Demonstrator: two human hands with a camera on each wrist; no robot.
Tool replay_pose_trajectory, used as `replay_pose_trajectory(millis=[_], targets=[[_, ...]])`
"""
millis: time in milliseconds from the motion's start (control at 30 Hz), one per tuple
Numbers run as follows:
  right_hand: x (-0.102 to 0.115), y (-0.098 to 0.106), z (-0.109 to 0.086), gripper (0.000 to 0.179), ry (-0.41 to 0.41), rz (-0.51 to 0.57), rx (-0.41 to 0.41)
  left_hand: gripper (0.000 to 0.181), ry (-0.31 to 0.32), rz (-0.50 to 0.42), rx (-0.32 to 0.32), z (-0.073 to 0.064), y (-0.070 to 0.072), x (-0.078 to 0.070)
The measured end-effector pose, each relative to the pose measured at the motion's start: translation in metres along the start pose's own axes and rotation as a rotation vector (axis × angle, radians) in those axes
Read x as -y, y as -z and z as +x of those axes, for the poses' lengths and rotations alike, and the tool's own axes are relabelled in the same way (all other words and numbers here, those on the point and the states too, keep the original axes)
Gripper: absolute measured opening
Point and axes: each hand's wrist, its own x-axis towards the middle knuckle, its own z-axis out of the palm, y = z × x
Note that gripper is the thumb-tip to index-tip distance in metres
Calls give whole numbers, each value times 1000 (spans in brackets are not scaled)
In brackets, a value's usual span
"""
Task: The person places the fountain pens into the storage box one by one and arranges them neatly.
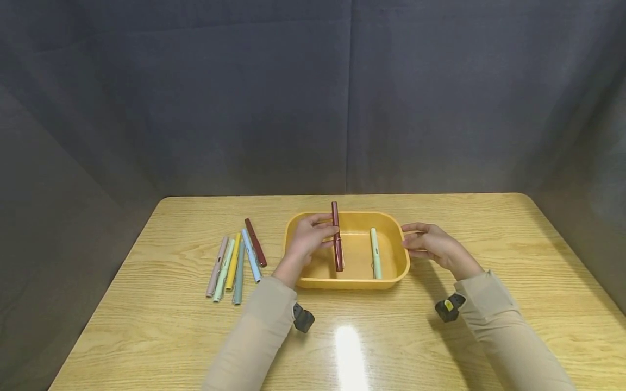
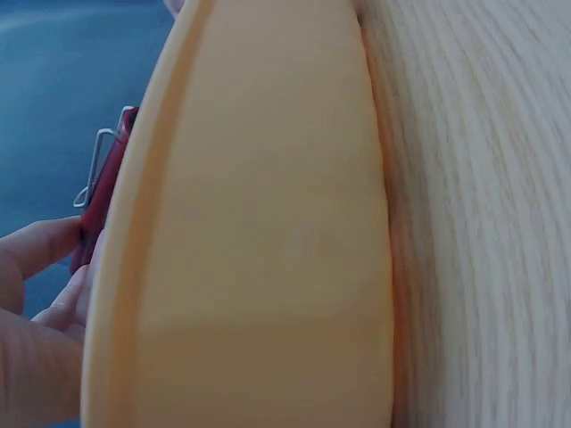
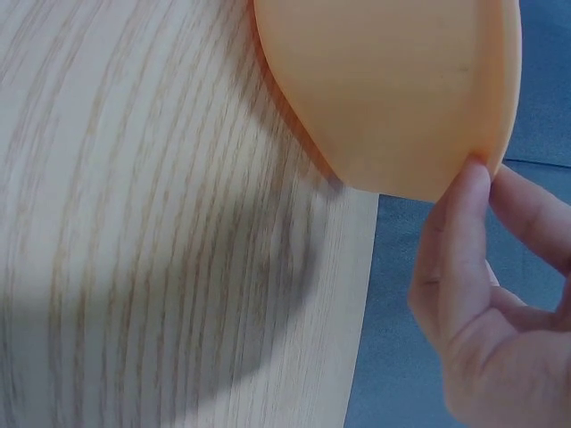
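My left hand [image 1: 309,238] grips a dark red pen [image 1: 337,244] above the left half of a yellow tray [image 1: 320,283]. The pen stands nearly lengthwise away from me; its wire clip shows in the left wrist view, where the tray wall hides part of the pen [image 2: 107,183] and the hand [image 2: 40,330]. A pale green pen [image 1: 375,252] lies inside the tray, toward its right side. At the tray's right end, my right hand [image 1: 434,245] pinches the rim; the fingertips [image 3: 477,174] meet the wall in the right wrist view.
Left of the tray, several pens lie side by side on the wooden table [image 1: 161,304]: pink [image 1: 217,266], light green [image 1: 224,270], yellow [image 1: 233,260], grey-green [image 1: 238,274], light blue [image 1: 251,255] and dark red [image 1: 256,242]. A dark curtain [image 1: 254,108] hangs behind the table.
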Motion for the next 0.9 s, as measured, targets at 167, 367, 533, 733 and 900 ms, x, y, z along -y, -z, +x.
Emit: replay_pose_trajectory(millis=[167, 367, 533, 733, 900], targets=[[1, 0, -1, 61, 3, -8, -2, 43, 17, -18, 18, 3, -12, 0], [2, 0, -1, 61, 1, -7, 2, 43, 31, -20, 27, 6, -24, 7], [2, 0, -1, 61, 2, -10, 3, 42, 34, 6, 48, 8, -34, 14], [2, 0, -1, 60, -3, -7, 2, 42, 43, 49, 71, 11, -44, 20], [1, 0, 0, 61, -5, 0, 6, 41, 63, 72, 62, 12, -51, 21]])
